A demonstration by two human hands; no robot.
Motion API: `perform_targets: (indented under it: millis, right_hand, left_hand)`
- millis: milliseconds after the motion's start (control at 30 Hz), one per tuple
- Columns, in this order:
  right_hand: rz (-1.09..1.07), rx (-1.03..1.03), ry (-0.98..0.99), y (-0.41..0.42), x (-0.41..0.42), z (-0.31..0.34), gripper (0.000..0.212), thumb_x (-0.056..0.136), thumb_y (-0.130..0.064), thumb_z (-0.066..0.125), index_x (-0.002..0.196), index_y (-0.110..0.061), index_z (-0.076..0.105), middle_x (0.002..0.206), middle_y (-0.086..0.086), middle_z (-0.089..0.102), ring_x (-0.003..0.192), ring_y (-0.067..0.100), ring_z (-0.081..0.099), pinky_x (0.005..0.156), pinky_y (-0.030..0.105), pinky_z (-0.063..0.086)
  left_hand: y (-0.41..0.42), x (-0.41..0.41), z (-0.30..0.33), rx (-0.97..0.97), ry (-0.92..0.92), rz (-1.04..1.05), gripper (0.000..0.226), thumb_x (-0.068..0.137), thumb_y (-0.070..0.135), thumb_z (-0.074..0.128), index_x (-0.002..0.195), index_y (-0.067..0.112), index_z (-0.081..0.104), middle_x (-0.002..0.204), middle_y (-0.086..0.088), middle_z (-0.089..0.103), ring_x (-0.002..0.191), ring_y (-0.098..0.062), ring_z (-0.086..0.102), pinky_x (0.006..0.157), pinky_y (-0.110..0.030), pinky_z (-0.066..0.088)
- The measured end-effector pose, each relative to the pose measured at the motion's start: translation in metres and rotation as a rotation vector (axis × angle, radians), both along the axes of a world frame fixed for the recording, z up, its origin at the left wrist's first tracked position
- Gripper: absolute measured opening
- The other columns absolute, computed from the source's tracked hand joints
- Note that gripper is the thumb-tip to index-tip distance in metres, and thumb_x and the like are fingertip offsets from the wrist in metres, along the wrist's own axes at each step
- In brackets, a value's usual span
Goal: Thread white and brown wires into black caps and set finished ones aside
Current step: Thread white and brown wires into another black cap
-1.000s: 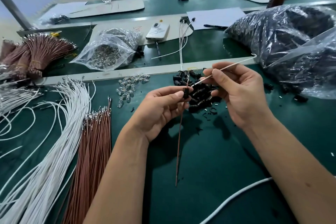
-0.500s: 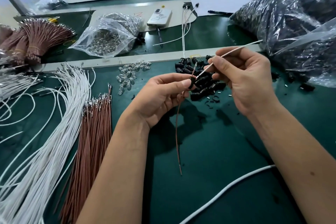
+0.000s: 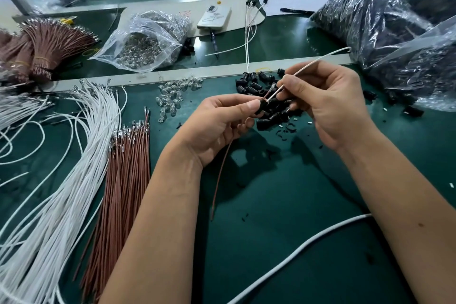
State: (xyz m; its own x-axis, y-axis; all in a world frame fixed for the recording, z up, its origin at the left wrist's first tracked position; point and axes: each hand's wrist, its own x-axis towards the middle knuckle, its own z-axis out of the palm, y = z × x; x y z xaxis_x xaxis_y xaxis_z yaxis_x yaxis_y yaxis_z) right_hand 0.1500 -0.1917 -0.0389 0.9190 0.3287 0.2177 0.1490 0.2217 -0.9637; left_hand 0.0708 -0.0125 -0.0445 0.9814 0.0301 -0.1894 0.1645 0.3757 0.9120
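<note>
The left hand (image 3: 217, 123) pinched a small black cap (image 3: 262, 105) above the green worktop (image 3: 283, 205); a thin brown wire (image 3: 220, 175) hung below. The right hand (image 3: 328, 103) pinched a stiff white wire (image 3: 313, 63) at the cap.

A small black cap (image 3: 262, 105) has a thin brown wire (image 3: 220, 173) hanging below it, and a white wire (image 3: 308, 66) pokes in from above.

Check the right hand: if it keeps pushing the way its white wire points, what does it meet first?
The black cap pinched in the left hand. The right hand aims the white wire down-left at its opening, beside the brown wire. Whether the tip has entered is unclear.
</note>
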Motion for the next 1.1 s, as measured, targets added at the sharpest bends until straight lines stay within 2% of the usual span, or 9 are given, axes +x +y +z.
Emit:
perform_targets:
  millis: [167, 400, 667, 967, 1100]
  right_hand:
    - [0.045, -0.053, 0.017, 0.000, 0.001, -0.003, 0.007, 0.089, -0.005, 0.076, 0.091, -0.010, 0.072, 0.079, 0.007, 0.077, 0.064, 0.017, 0.071, 0.051, 0.021, 0.050]
    - [-0.016, -0.068, 0.007, 0.000, 0.001, -0.004, 0.008, 0.088, -0.002, 0.078, 0.088, -0.008, 0.072, 0.074, 0.008, 0.074, 0.055, 0.015, 0.064, 0.045, 0.022, 0.046]
    - [-0.039, -0.043, 0.104, 0.002, 0.001, -0.004, 0.010, 0.088, -0.002, 0.077, 0.084, -0.008, 0.071, 0.071, 0.005, 0.074, 0.051, 0.013, 0.059, 0.044, 0.020, 0.044]
    - [-0.059, -0.059, 0.070, 0.001, 0.002, -0.005, 0.011, 0.086, -0.003, 0.080, 0.083, -0.009, 0.072, 0.069, 0.005, 0.073, 0.049, 0.013, 0.057, 0.043, 0.021, 0.044]
    - [-0.151, -0.084, -0.021, 0.003, 0.000, -0.007, 0.011, 0.085, -0.005, 0.083, 0.082, -0.010, 0.074, 0.067, 0.006, 0.072, 0.047, 0.013, 0.055, 0.042, 0.022, 0.044]
  left_hand:
    - [-0.001, 0.000, 0.000, -0.012, 0.004, 0.037, 0.014, 0.072, 0.017, 0.075, 0.083, 0.012, 0.081, 0.079, -0.005, 0.072, 0.062, -0.012, 0.059, 0.061, -0.016, 0.051]
    - [-0.005, 0.000, 0.001, 0.013, -0.007, 0.044, 0.013, 0.072, 0.016, 0.075, 0.083, 0.013, 0.080, 0.081, -0.003, 0.073, 0.062, -0.010, 0.061, 0.066, -0.016, 0.053]
    - [-0.008, 0.000, 0.000, 0.026, -0.011, 0.087, 0.019, 0.075, 0.015, 0.074, 0.093, 0.009, 0.075, 0.081, -0.005, 0.073, 0.065, -0.011, 0.060, 0.067, -0.017, 0.052]
    - [-0.008, 0.002, -0.001, 0.007, -0.031, 0.104, 0.019, 0.076, 0.014, 0.073, 0.094, 0.007, 0.075, 0.081, -0.006, 0.073, 0.064, -0.011, 0.061, 0.067, -0.017, 0.052]
    - [-0.012, 0.001, -0.002, 0.037, -0.038, 0.083, 0.009, 0.086, 0.005, 0.069, 0.093, 0.007, 0.074, 0.080, -0.006, 0.072, 0.063, -0.011, 0.062, 0.065, -0.018, 0.053]
